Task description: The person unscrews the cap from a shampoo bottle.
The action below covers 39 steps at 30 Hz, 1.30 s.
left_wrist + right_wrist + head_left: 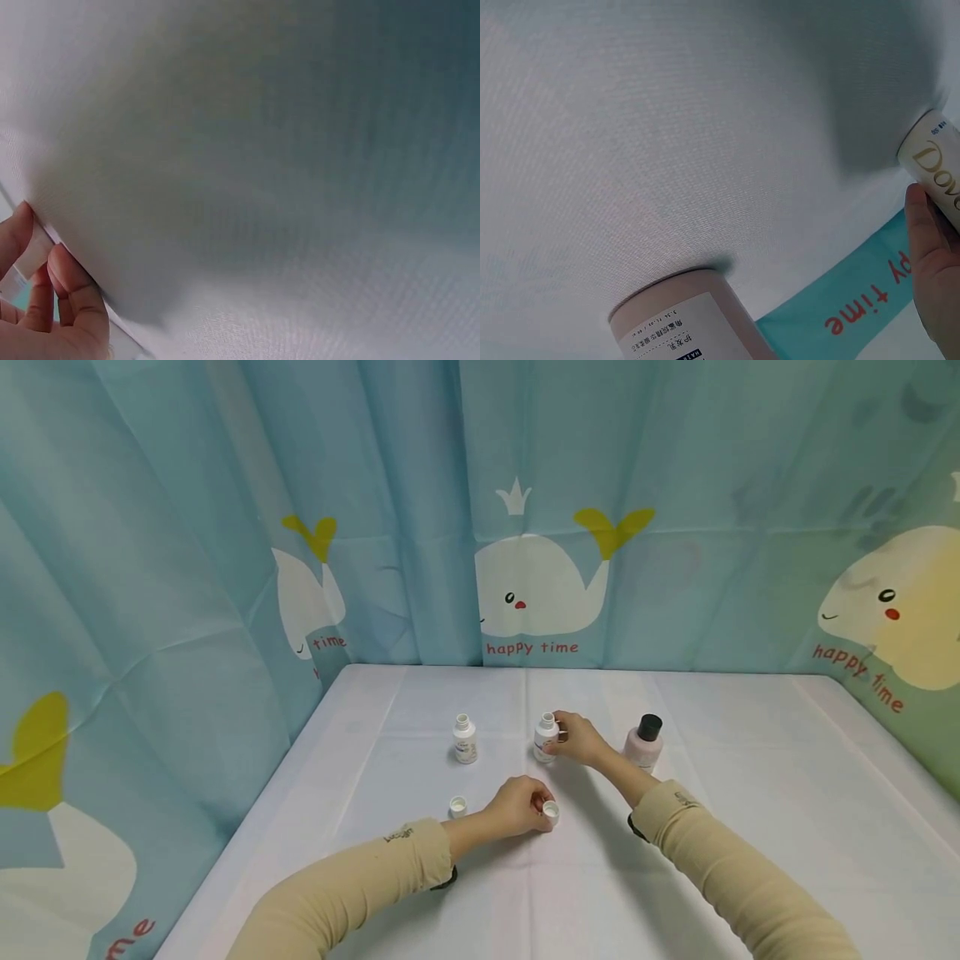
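Note:
My right hand (581, 739) grips a small white bottle (543, 745) from its right side; the bottle stands uncapped on the table. In the right wrist view that bottle (934, 159) shows a gold "Dove" label, with fingers against it. Nearer the front, my left hand (519, 806) pinches a white cap (551, 812) down at the table surface, its hollow side facing up. In the left wrist view, the left hand (64, 307) has thumb and fingertips close together at the cloth. A second white cap (458, 807) lies hollow side up near the left wrist.
Another uncapped white bottle (465, 740) stands to the left. A pink bottle with a black cap (645, 743) stands right of my right hand, partly behind the forearm. White cloth covers the table (750, 827); a blue whale-print curtain (405, 527) hangs behind and at the sides.

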{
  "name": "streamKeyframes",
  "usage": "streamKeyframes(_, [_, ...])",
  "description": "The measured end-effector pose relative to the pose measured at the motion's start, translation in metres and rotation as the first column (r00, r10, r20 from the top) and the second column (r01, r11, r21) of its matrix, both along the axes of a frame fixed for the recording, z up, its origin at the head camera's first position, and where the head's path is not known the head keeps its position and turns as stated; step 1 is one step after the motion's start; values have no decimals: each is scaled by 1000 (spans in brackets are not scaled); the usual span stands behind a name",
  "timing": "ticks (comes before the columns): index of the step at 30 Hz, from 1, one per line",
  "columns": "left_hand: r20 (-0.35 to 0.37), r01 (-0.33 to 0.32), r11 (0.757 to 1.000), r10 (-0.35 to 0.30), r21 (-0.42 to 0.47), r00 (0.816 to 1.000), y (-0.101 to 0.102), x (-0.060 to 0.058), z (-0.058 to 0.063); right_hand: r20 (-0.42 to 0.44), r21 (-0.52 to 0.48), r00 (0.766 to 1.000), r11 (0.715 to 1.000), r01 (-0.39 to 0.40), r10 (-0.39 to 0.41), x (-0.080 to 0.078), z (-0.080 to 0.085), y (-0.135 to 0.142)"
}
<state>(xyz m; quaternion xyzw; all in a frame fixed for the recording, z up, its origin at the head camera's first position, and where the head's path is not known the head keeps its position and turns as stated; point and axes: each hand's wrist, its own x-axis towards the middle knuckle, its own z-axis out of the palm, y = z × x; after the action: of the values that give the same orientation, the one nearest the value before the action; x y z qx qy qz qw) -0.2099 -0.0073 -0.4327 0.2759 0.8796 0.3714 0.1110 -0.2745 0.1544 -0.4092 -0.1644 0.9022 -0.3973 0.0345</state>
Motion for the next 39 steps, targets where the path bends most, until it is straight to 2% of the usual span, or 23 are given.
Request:
streamKeyframes(8, [20, -14, 1000, 15, -12, 1000, 1, 1, 0, 35, 5, 999, 1000, 16, -16, 2, -1, 0])
streamKeyframes(23, [13, -28, 1000, 29, -12, 1000, 1, 0, 2, 53, -15, 999, 1000, 7, -6, 5, 0, 1])
streamKeyframes(33, [54, -24, 1000, 25, -16, 998, -2, 1, 7, 90, 21, 995, 999, 43, -45, 5, -4, 8])
streamKeyframes(39, [101, -44, 999, 46, -21, 994, -5, 4, 11, 64, 29, 997, 999, 40, -41, 9, -5, 12])
